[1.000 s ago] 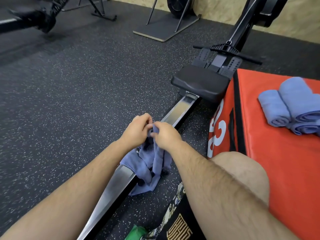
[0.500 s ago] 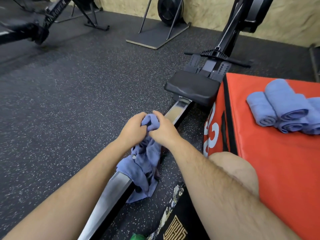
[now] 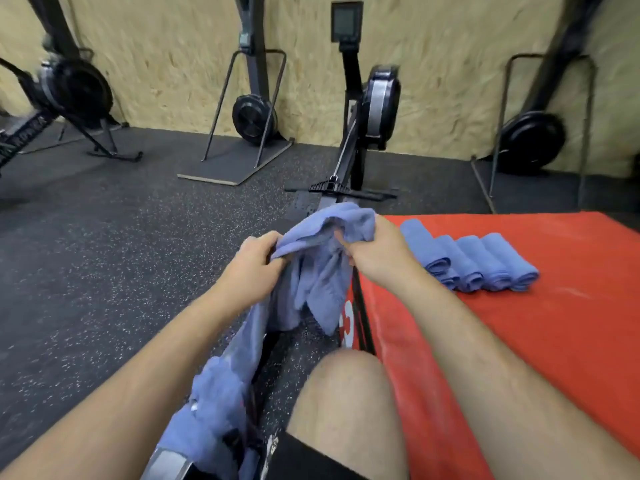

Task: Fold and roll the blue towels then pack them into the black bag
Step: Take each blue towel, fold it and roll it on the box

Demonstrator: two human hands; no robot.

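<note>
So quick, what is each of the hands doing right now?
Left hand: closed, gripping one edge of the loose blue towel.
Right hand: closed, gripping the same towel's other edge.

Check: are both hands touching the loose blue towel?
Touching. The head view shows the left hand and right hand each gripping the loose blue towel, fingers closed on its bunched upper edge.

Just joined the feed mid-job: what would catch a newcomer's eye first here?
Centre frame, the left hand and right hand both grip a crumpled blue towel lifted above the floor. To the right, a row of rolled towels lies on the red mat.
</note>
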